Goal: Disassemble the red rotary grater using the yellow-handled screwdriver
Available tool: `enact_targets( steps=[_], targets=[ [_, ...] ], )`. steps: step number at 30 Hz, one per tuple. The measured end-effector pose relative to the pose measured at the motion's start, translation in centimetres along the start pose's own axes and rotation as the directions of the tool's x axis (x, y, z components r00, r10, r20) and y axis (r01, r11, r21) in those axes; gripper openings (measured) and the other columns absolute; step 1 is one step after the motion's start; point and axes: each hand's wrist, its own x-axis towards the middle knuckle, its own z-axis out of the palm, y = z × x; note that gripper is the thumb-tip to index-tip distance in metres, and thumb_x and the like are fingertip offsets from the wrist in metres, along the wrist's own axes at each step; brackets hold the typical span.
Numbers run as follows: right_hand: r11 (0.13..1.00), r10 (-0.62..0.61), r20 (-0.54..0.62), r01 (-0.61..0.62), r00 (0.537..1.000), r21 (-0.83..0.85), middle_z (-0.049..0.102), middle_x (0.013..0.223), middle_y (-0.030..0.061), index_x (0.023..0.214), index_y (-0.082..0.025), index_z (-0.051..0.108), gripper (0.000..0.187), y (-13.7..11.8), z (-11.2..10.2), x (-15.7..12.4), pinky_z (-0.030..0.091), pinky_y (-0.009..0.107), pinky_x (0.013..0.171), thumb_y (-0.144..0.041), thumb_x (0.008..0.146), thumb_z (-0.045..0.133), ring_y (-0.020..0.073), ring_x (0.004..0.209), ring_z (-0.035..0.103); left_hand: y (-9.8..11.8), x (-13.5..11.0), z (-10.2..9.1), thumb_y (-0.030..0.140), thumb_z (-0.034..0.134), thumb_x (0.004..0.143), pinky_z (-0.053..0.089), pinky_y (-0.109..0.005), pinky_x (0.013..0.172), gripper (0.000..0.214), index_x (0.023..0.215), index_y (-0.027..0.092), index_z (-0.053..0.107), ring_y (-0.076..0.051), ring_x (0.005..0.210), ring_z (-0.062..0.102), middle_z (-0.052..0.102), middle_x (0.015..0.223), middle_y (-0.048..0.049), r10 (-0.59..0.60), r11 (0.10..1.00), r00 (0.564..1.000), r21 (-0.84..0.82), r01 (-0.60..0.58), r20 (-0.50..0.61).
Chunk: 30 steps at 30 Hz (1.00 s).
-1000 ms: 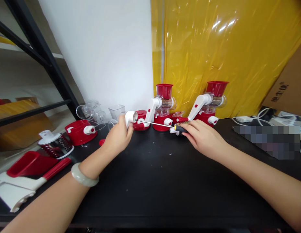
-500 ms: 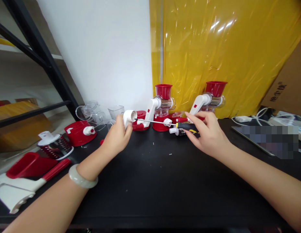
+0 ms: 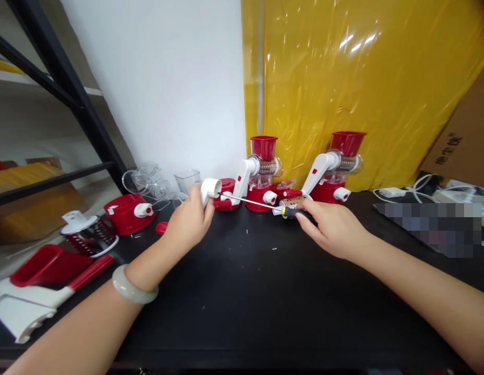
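My left hand [image 3: 187, 221] is closed around a white crank handle [image 3: 211, 188], its round hollow end facing right. A red piece below my wrist looks like the crank's grip. In my right hand [image 3: 335, 227] is a screwdriver [image 3: 290, 212] with a black and yellow handle, the fingers wrapped over its back end. The long metal shaft points left, and its tip reaches the opening of the crank's hollow end. How deep the tip sits cannot be made out. Behind the screwdriver lies a metal grater drum [image 3: 295, 202].
Two assembled rotary graters [image 3: 264, 148] [image 3: 348, 143] stand at the back. On the left are a red base [image 3: 128, 214], a grater drum [image 3: 90, 235], a red hopper with white body [image 3: 50, 265] and clear parts [image 3: 146, 182]. A tablet [image 3: 406, 224] and cables [image 3: 417, 182] lie right.
My right hand has turned palm down and closed more fully over the screwdriver's handle, whose back end dropped slightly. The crank handle shifted slightly right; my left hand keeps its hold.
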Motion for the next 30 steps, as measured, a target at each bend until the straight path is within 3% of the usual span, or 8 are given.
enact_targets(
  steps=[5, 9, 13, 16, 20, 24, 27, 30],
  targets=[
    [0.988, -0.133, -0.105, 0.123, 0.986, -0.094, 0.078, 0.091, 0.0078, 0.104, -0.016, 0.066, 0.026, 0.4, 0.5, -0.1, 0.045, 0.031, 0.058, -0.035, 0.101, 0.048, 0.0224, 0.071, 0.073, -0.3, 0.2, 0.2, 0.038, 0.038, 0.097, 0.049, -0.038, 0.062, 0.028, 0.113, 0.016, 0.043, -0.031, 0.071, 0.068, 0.064, 0.077, -0.0094, 0.007, 0.998, 1.0, -0.056, -0.007, -0.004],
    [0.97, -0.221, -0.233, 0.189, 0.947, -0.152, 0.075, 0.085, 0.0072, 0.102, -0.014, 0.068, 0.025, 0.7, 0.4, 0.1, 0.046, 0.031, 0.06, -0.036, 0.1, 0.054, 0.0201, 0.069, 0.069, -0.5, 0.2, 0.8, 0.038, 0.038, 0.097, 0.047, -0.037, 0.061, 0.026, 0.111, 0.017, 0.042, -0.028, 0.063, 0.064, 0.06, 0.073, -0.0054, 0.029, 0.99, 1.0, -0.138, -0.028, 0.005],
    [0.914, -0.387, -0.346, 0.306, 0.855, -0.266, 0.075, 0.091, 0.0078, 0.095, -0.016, 0.068, 0.006, 1.1, -0.1, 0.4, 0.048, 0.03, 0.063, -0.018, 0.094, 0.063, 0.0191, 0.074, 0.064, -0.6, 0.1, 1.2, 0.039, 0.039, 0.096, 0.047, -0.037, 0.06, 0.025, 0.109, 0.018, 0.042, -0.026, 0.06, 0.063, 0.059, 0.071, -0.0039, 0.026, 0.974, 0.999, -0.225, -0.015, 0.044],
    [0.88, -0.465, -0.399, 0.365, 0.79, -0.303, 0.075, 0.095, 0.0084, 0.095, -0.018, 0.067, 0.012, 1.4, 0.0, 0.3, 0.05, 0.031, 0.064, -0.008, 0.09, 0.063, 0.0195, 0.077, 0.062, -0.6, 0.1, 1.3, 0.039, 0.041, 0.097, 0.047, -0.036, 0.059, 0.024, 0.109, 0.018, 0.041, -0.025, 0.059, 0.062, 0.059, 0.071, -0.0034, 0.017, 0.951, 0.998, -0.309, 0.0, 0.054],
    [0.936, -0.35, -0.393, 0.329, 0.85, -0.121, 0.072, 0.099, 0.0119, 0.108, -0.016, 0.066, 0.016, 1.4, 0.7, 0.1, 0.056, 0.033, 0.072, -0.013, 0.092, 0.061, 0.0226, 0.089, 0.066, -0.7, 0.1, 1.2, 0.039, 0.041, 0.097, 0.047, -0.035, 0.059, 0.025, 0.11, 0.019, 0.04, -0.025, 0.061, 0.063, 0.059, 0.074, -0.0042, 0.006, 0.942, 1.0, -0.337, 0.003, 0.025],
    [0.971, -0.181, -0.335, 0.221, 0.925, 0.085, 0.069, 0.107, 0.017, 0.118, -0.009, 0.065, 0.034, 0.8, 0.7, 0.1, 0.057, 0.038, 0.087, -0.033, 0.095, 0.063, 0.026, 0.098, 0.068, -0.7, 0.1, 1.0, 0.04, 0.039, 0.097, 0.047, -0.036, 0.059, 0.027, 0.111, 0.018, 0.04, -0.027, 0.064, 0.065, 0.06, 0.075, -0.0052, 0.006, 0.958, 0.999, -0.287, 0.005, 0.037],
    [0.981, -0.046, -0.243, 0.09, 0.969, 0.173, 0.069, 0.096, 0.0135, 0.103, -0.012, 0.069, 0.03, 0.6, 0.3, 0.3, 0.056, 0.038, 0.082, -0.039, 0.098, 0.055, 0.0247, 0.088, 0.068, -0.5, 0.0, 0.9, 0.04, 0.038, 0.097, 0.047, -0.038, 0.061, 0.027, 0.111, 0.017, 0.042, -0.03, 0.069, 0.067, 0.061, 0.077, -0.0079, 0.023, 0.983, 1.0, -0.185, -0.019, 0.015],
    [0.978, -0.012, -0.148, 0.043, 0.989, 0.202, 0.065, 0.081, 0.0082, 0.084, -0.016, 0.065, 0.031, 0.6, 0.2, 0.5, 0.054, 0.034, 0.071, -0.038, 0.101, 0.05, 0.021, 0.074, 0.065, -0.4, 0.0, 0.7, 0.039, 0.037, 0.097, 0.047, -0.039, 0.063, 0.029, 0.113, 0.015, 0.042, -0.033, 0.073, 0.068, 0.064, 0.081, -0.0114, 0.036, 0.996, 0.999, -0.086, -0.036, -0.006]
  ],
)
